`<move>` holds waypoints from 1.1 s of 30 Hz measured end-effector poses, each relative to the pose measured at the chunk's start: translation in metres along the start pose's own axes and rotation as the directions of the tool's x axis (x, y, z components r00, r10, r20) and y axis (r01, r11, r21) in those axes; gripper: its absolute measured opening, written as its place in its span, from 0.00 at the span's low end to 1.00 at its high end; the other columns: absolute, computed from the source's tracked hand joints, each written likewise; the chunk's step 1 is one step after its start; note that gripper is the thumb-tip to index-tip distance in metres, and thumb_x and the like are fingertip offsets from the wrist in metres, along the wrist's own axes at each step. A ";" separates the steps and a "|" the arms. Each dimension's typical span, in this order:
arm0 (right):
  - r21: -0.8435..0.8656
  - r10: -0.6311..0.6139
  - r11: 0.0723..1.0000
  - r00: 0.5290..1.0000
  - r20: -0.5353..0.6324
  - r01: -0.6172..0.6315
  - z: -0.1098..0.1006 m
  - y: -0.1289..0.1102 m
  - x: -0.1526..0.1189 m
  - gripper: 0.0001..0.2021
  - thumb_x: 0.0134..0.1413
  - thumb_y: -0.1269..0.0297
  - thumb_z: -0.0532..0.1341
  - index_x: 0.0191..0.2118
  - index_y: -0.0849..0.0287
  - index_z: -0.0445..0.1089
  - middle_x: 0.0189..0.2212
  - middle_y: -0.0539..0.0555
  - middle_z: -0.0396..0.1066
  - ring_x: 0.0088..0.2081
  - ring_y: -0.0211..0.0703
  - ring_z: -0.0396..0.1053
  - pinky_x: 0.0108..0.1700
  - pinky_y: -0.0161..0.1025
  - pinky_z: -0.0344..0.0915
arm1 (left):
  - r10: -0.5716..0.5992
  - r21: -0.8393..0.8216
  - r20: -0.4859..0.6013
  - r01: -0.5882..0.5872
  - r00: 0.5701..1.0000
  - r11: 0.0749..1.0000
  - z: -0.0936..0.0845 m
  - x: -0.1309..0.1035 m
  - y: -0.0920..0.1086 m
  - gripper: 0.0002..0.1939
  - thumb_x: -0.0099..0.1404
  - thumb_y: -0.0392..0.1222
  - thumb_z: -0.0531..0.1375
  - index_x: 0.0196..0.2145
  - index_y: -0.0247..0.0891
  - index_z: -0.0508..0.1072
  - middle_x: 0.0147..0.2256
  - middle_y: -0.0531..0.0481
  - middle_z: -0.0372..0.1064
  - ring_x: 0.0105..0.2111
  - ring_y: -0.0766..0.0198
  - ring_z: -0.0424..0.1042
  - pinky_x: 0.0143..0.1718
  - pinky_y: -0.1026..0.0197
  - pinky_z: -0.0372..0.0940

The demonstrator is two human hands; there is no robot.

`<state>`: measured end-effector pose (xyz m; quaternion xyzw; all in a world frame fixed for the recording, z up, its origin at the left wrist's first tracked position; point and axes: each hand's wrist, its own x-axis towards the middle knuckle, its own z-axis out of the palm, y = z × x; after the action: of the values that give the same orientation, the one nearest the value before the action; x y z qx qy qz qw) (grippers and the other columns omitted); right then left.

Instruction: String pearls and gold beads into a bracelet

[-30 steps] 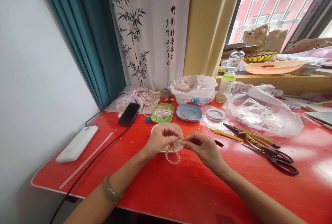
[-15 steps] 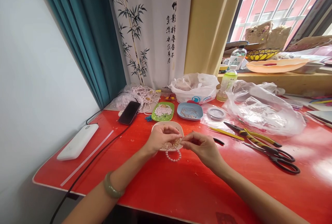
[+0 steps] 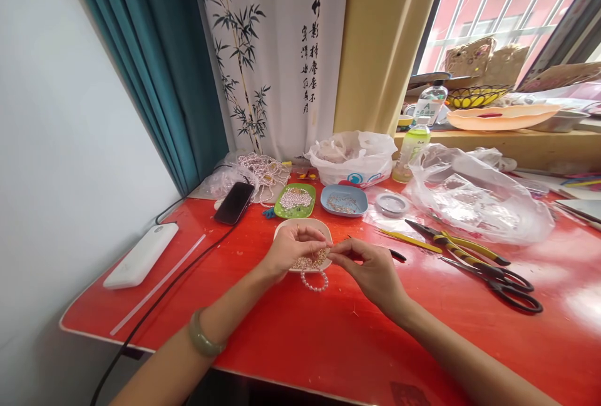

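Observation:
My left hand [image 3: 292, 252] is closed, thumb and forefinger pinched together above a cream dish [image 3: 284, 225]. Opposite it, my right hand [image 3: 370, 268] is pinched too, its fingertips almost touching those of the left. Whatever lies between the fingertips is too small to make out. Small gold beads [image 3: 308, 262] lie in the dish below. A ring of pearl beads [image 3: 315, 289] shows at the dish's front edge, under the fingers; whether it hangs from them or rests on the table is unclear.
Behind stand a green dish of pearls [image 3: 307, 210] and a blue dish [image 3: 330, 210]. To the right lie yellow tweezers [image 3: 413, 241], pliers [image 3: 474, 250], black scissors [image 3: 509, 292] and a plastic bag [image 3: 479, 205]. A phone [image 3: 234, 203] and white power bank [image 3: 141, 257] lie left.
Both hands stay in nearly the same place over the dish. Only the fingertips have shifted slightly, still pinched close together.

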<state>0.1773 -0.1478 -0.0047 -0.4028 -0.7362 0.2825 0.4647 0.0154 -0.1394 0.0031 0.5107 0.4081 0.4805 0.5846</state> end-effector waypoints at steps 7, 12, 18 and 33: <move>-0.049 -0.087 0.995 0.993 -0.078 0.083 0.000 -0.001 -0.003 0.03 0.46 0.66 0.59 0.25 0.55 0.69 0.23 0.50 0.73 0.24 0.38 0.68 0.28 0.36 0.65 | -0.015 -0.037 0.036 0.016 0.999 0.999 0.001 -0.001 0.001 0.12 0.43 0.39 0.66 0.26 0.32 0.71 0.30 0.45 0.73 0.27 0.67 0.69 0.26 0.66 0.61; -0.022 -0.080 0.997 0.993 -0.087 0.079 0.000 -0.001 -0.004 0.03 0.46 0.65 0.59 0.25 0.55 0.69 0.23 0.50 0.72 0.24 0.38 0.68 0.29 0.36 0.65 | -0.021 -0.027 0.056 0.022 0.998 0.999 0.003 -0.001 -0.002 0.11 0.44 0.40 0.66 0.27 0.32 0.72 0.26 0.48 0.71 0.22 0.71 0.65 0.25 0.67 0.60; 0.160 0.045 0.987 0.996 -0.073 -0.033 0.004 0.006 -0.003 0.06 0.44 0.64 0.61 0.32 0.57 0.67 0.23 0.49 0.69 0.25 0.37 0.67 0.29 0.36 0.65 | 0.038 0.076 0.016 -0.039 0.999 0.996 0.005 -0.002 -0.006 0.09 0.45 0.41 0.65 0.25 0.32 0.75 0.20 0.52 0.66 0.20 0.71 0.62 0.23 0.66 0.58; 0.482 0.327 0.818 0.943 0.058 -0.314 0.005 -0.001 -0.003 0.09 0.41 0.60 0.64 0.31 0.58 0.73 0.26 0.50 0.71 0.24 0.34 0.60 0.27 0.34 0.59 | 0.160 0.306 0.077 -0.176 0.984 0.936 0.006 -0.007 -0.006 0.07 0.51 0.38 0.59 0.29 0.34 0.73 0.23 0.52 0.64 0.21 0.72 0.58 0.22 0.68 0.53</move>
<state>0.1729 -0.1516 -0.0073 -0.3953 -0.5573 0.5262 0.5063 0.0208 -0.1471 -0.0025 0.6415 0.4187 0.4450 0.4639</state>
